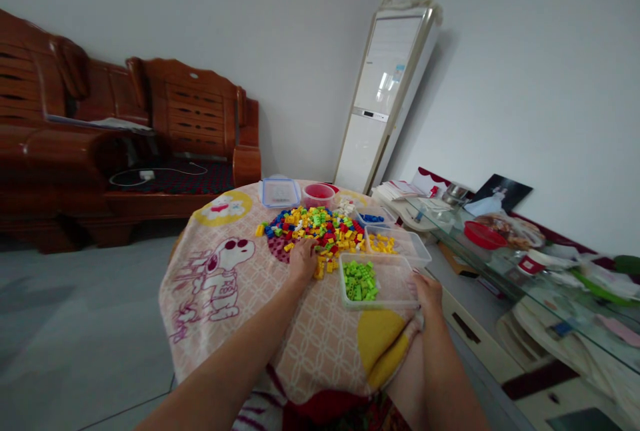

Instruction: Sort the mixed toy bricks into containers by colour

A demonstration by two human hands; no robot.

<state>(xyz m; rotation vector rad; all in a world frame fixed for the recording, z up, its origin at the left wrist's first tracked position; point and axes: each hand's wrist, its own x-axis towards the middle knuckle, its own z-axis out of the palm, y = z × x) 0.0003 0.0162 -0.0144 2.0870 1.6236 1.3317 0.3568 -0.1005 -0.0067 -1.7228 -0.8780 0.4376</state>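
Note:
A loose heap of toy building bricks (320, 223) in yellow, green, blue, red and white lies on the cloth-covered round table. My left hand (303, 259) is at the heap's near edge, fingers curled down among the bricks; what they pinch, if anything, is hidden. On the right, my right hand (428, 291) grips the right end of a clear plastic box (395, 284). Green bricks (360, 280) fill the left part of that box. Just behind it stands a second clear box (414, 248) with yellow bricks (381, 243) in it.
Farther back are a clear tub with blue bricks (372, 218), white bricks (346, 206), a round tub with a red inside (319, 192) and a blue-rimmed lid (281, 192). A cluttered glass-topped cabinet (490, 264) stands right of the table, a wooden sofa (195, 118) at left.

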